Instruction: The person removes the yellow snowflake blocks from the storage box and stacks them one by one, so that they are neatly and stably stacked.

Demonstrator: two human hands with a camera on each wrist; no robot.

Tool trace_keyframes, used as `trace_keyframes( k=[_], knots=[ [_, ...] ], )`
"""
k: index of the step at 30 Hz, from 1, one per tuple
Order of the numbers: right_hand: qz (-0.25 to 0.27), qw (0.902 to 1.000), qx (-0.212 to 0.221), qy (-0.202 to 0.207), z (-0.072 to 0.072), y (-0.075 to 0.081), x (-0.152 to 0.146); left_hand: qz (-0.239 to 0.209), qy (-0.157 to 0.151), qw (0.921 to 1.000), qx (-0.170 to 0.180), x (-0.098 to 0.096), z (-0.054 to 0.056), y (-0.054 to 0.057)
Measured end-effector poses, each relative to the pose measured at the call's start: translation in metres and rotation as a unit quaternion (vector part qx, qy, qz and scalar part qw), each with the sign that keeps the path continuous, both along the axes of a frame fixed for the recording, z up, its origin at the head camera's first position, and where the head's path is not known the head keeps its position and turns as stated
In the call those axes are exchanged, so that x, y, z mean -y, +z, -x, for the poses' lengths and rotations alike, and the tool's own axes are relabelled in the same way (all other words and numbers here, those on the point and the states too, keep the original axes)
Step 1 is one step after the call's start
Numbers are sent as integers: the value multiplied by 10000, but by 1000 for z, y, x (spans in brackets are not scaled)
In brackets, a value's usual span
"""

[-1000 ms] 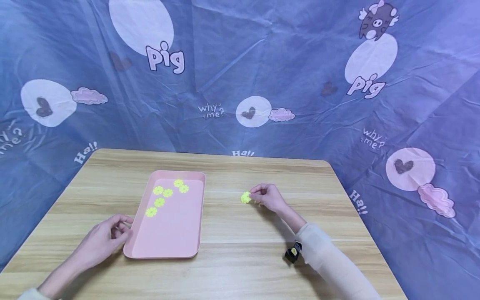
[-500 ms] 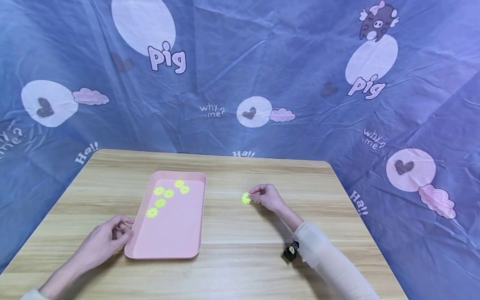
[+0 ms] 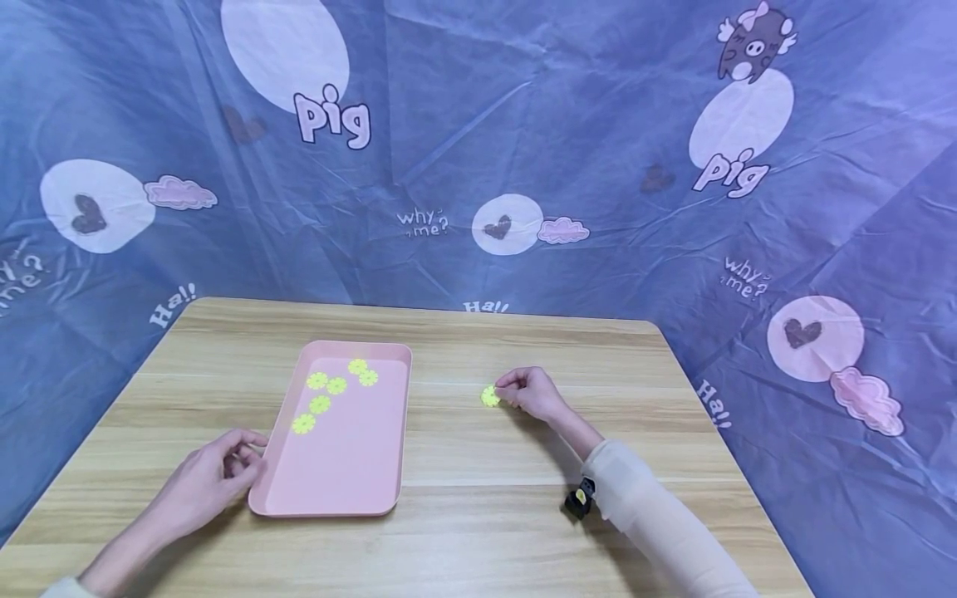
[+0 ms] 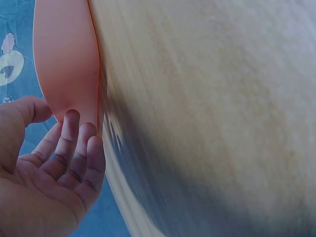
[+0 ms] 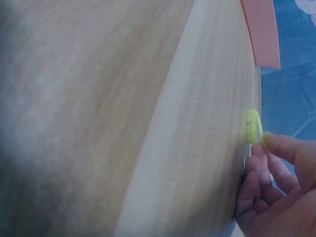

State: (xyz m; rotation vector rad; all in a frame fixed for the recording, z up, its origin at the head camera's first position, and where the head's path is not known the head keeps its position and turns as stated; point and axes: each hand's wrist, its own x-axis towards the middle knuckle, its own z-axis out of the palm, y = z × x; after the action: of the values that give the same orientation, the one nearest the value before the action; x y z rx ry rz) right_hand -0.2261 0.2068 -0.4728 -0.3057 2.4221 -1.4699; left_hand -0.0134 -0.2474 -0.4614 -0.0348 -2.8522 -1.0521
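My right hand (image 3: 534,393) pinches a thin yellow flower-shaped piece between thumb and finger. In the right wrist view this flower-shaped piece (image 5: 260,127) leans away from the top of a small stack of the same pieces (image 5: 251,129) on the table. My left hand (image 3: 198,482) touches the left side of the pink tray (image 3: 344,465) with loosely bent fingers. Seen from the left wrist, the thumb meets the tray's rim and fingertips (image 4: 71,116) rest against its outer wall. Several yellow flower-shaped pieces (image 3: 319,404) lie flat in the tray's far left part, some touching.
A wooden table (image 3: 463,531) carries the tray at left and the stack right of centre. Blue printed cloth (image 3: 449,149) hangs behind and at both sides of it. A black device (image 3: 579,500) sits at the right sleeve cuff.
The view has shifted very slightly. Over the last second both hands have stayed nearly still, the right at the stack and the left at the tray.
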Motion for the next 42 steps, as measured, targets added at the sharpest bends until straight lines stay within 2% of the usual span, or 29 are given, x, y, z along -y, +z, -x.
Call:
trace_keyframes(
  k=[9,18,21,29,35,42],
  knots=[
    [-58,10000,4,-31,1,0,0,-15,26,9999,-103,0,0,-2],
    [-572,9937,-963,10,-10,16,15,107,103,9994,-322,0,-3,-6],
    [-544,9916,-1167,123,-12,21,24,117,109,9992,-355,-1,-3,-6],
    [-329,9898,-1306,459,-15,28,57,179,85,9998,-17,-1,0,-4],
    [-258,9839,-1509,927,-18,34,87,154,108,9996,-212,-2,-1,-7],
    [-219,9756,-1743,1316,-17,33,120,111,92,9991,-410,-4,-2,-8]
  ],
)
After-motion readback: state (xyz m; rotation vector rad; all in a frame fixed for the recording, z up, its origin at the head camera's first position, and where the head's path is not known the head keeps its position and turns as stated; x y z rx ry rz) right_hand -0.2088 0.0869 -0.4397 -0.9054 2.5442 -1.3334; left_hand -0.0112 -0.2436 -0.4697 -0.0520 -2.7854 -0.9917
